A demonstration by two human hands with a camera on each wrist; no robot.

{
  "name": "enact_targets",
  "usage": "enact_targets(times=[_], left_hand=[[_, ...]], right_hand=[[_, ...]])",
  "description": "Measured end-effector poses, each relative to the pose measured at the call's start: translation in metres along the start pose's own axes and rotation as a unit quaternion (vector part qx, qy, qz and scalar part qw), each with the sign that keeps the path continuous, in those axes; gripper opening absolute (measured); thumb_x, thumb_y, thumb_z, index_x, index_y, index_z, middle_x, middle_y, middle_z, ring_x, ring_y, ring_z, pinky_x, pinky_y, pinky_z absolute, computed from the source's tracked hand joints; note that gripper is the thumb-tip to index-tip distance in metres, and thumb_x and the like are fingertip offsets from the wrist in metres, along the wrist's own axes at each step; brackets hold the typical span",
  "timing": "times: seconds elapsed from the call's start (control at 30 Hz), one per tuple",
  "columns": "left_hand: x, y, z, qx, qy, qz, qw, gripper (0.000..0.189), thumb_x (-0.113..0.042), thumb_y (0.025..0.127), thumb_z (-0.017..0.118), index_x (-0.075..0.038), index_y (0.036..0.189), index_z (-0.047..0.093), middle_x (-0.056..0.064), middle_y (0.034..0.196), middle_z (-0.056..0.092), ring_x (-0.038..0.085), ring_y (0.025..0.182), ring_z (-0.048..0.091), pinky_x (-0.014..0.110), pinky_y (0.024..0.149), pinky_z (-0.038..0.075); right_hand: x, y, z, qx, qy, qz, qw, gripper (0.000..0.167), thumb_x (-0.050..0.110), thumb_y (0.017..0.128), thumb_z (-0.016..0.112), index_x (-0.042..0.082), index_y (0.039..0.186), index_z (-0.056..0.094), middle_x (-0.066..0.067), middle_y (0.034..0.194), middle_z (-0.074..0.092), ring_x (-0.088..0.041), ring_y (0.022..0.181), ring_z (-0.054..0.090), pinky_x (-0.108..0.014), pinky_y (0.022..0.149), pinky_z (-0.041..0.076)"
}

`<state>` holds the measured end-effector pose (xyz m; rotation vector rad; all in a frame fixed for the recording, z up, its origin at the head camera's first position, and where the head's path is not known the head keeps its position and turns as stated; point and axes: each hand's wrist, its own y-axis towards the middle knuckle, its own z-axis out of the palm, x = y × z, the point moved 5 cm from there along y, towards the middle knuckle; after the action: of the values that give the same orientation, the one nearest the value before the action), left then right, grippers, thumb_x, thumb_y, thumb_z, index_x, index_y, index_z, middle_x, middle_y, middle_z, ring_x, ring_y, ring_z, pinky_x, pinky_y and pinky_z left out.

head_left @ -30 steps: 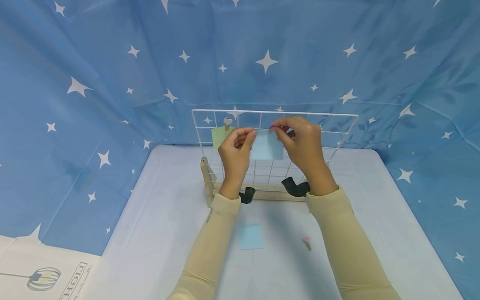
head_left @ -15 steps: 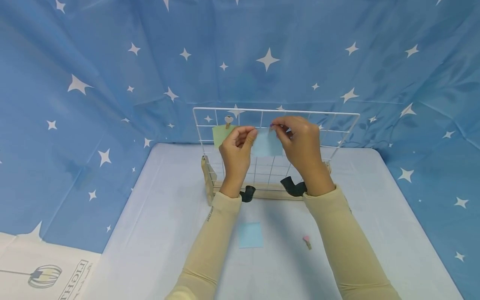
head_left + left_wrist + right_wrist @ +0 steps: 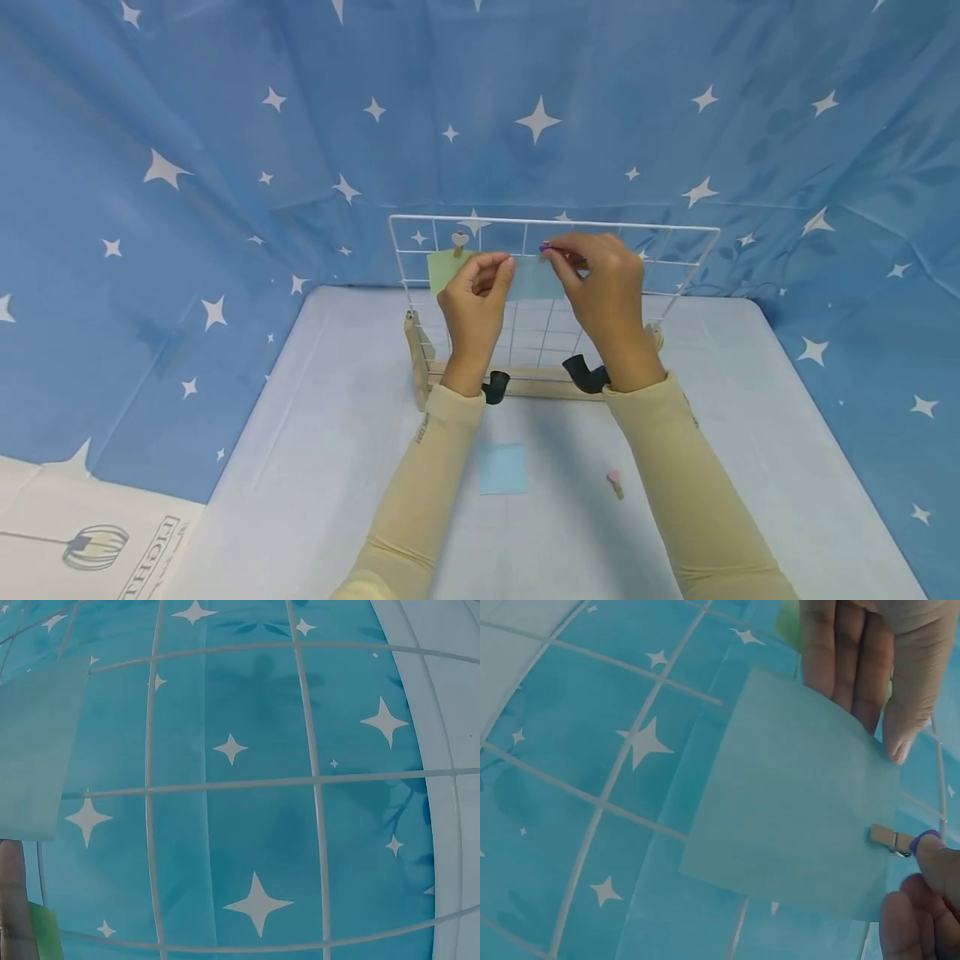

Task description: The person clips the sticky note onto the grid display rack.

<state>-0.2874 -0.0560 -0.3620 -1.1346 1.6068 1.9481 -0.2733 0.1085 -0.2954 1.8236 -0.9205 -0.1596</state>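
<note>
Top of wire rack (image 3: 527,222): left hand (image 3: 474,300) pinches blue note (image 3: 795,802), right hand (image 3: 603,275) purple-topped clip (image 3: 892,840); I'd guess note drops if clip misses rack.

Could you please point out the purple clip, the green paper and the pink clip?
Purple clip (image 3: 903,842), right wrist view: wooden body.
Green paper (image 3: 444,268), head view: left part.
Pink clip (image 3: 617,487), head view: wooden body.
</note>
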Motion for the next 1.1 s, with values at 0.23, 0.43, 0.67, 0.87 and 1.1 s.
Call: enact_targets(times=[0.23, 0.43, 0.67, 0.87, 1.1], left_hand=[[-0.001, -0.003, -0.005, -0.003, 0.015, 0.017, 0.9997, 0.014, -0.011, 0.100, 0.079, 0.001, 0.107, 0.082, 0.014, 0.094, 0.081, 0.028, 0.085, 0.080, 0.030, 0.076, 0.065], [-0.002, -0.004, -0.011, -0.014, 0.029, 0.029, 0.9991, 0.014, -0.010, 0.099, 0.081, 0.002, 0.105, 0.082, 0.016, 0.092, 0.081, 0.029, 0.082, 0.080, 0.030, 0.074, 0.065], [-0.002, -0.006, -0.020, -0.017, 0.029, 0.017, 0.9993, 0.016, -0.011, 0.098, 0.081, 0.002, 0.106, 0.082, 0.016, 0.087, 0.080, 0.031, 0.074, 0.078, 0.028, 0.071, 0.064], [0.000, -0.010, -0.030, -0.008, 0.027, -0.003, 0.9996, 0.018, -0.012, 0.096, 0.083, 0.002, 0.106, 0.081, 0.016, 0.084, 0.080, 0.032, 0.068, 0.074, 0.021, 0.067, 0.058], [0.003, -0.017, -0.036, 0.030, 0.029, -0.021, 0.9989, 0.019, -0.013, 0.095, 0.082, 0.003, 0.106, 0.081, 0.017, 0.086, 0.080, 0.033, 0.071, 0.075, 0.022, 0.068, 0.059]], right_hand=[[-0.008, -0.004, 0.000, -0.026, -0.010, 0.010, 0.9996, 0.017, 0.005, 0.097, 0.082, -0.008, 0.090, 0.074, -0.022, 0.083, 0.074, -0.038, 0.075, 0.070, -0.048, 0.068, 0.064], [-0.011, -0.008, -0.002, -0.032, 0.004, 0.020, 0.9993, 0.015, 0.002, 0.096, 0.083, -0.008, 0.088, 0.074, -0.022, 0.083, 0.074, -0.037, 0.076, 0.071, -0.049, 0.068, 0.065], [-0.019, -0.018, -0.007, -0.037, 0.077, 0.068, 0.9941, 0.009, -0.005, 0.092, 0.083, -0.008, 0.094, 0.075, -0.020, 0.086, 0.075, -0.034, 0.079, 0.073, -0.018, 0.077, 0.060], [-0.027, -0.030, -0.009, 0.004, 0.150, 0.096, 0.9839, 0.018, -0.012, 0.091, 0.079, -0.010, 0.108, 0.074, -0.021, 0.092, 0.074, -0.035, 0.085, 0.072, -0.008, 0.084, 0.054], [-0.032, -0.041, -0.012, 0.034, 0.173, 0.137, 0.9748, 0.022, -0.012, 0.091, 0.079, -0.009, 0.112, 0.074, -0.019, 0.097, 0.074, -0.012, 0.091, 0.067, -0.011, 0.086, 0.056]])
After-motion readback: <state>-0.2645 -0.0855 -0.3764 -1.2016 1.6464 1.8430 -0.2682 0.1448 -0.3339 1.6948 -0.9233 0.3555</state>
